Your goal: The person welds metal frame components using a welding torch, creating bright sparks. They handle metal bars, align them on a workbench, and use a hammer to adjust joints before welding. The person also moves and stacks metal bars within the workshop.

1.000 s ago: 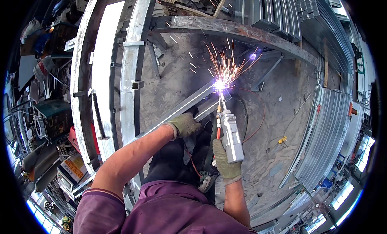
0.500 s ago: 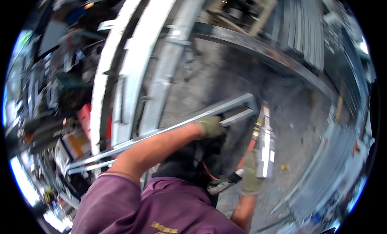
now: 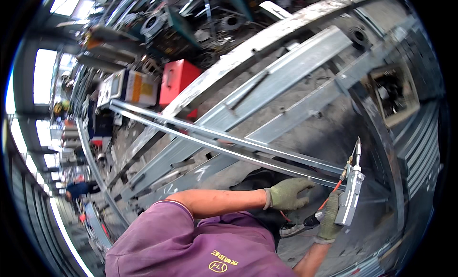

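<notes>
Head: right hand (image 3: 329, 219) clamped on torch (image 3: 351, 196) at 4 o'clock, tool pointing to 12. Left hand (image 3: 288, 193) free, fingers parted, between 4 and 5, near metal frame (image 3: 296, 158). Frame spans roughly 9:30 to 3:30, crossing beams (image 3: 305, 110).

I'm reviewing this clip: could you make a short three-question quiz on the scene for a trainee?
1. Multiple choice: what does the right hand hold?
A. A hammer
B. A grey torch
C. A wire brush

2. True or false: the gloved left hand is wrapped around the torch.

3. Fill in: the box with a dark handle, seen above the long metal bars, is coloured ____.

Key:
1. B
2. False; its fingers are open and apart from the torch.
3. Red
</notes>
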The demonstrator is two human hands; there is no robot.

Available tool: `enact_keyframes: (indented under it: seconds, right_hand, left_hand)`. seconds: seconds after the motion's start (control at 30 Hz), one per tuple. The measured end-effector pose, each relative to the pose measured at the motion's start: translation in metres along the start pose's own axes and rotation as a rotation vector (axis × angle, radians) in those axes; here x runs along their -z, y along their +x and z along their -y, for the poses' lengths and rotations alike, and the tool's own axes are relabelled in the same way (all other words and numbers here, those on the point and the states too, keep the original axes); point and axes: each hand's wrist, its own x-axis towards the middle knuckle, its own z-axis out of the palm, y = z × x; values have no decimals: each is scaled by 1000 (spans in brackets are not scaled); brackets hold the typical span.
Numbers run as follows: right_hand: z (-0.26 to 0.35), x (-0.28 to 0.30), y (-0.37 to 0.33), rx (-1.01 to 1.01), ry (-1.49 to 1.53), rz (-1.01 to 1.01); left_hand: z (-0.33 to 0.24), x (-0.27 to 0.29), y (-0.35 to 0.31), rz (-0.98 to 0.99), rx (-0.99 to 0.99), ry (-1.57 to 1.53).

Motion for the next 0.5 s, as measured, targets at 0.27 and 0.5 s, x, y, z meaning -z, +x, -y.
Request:
enact_keyframes:
  seconds: [0.27, 0.5]
  right_hand:
    - [3, -58, -28, 252, -98, 375]
    - [-39, -63, -66, 563, -56, 683]
  left_hand:
    - [26, 1, -137, -146, 488, -257]
    - [126, -75, -359, -835, 827, -29]
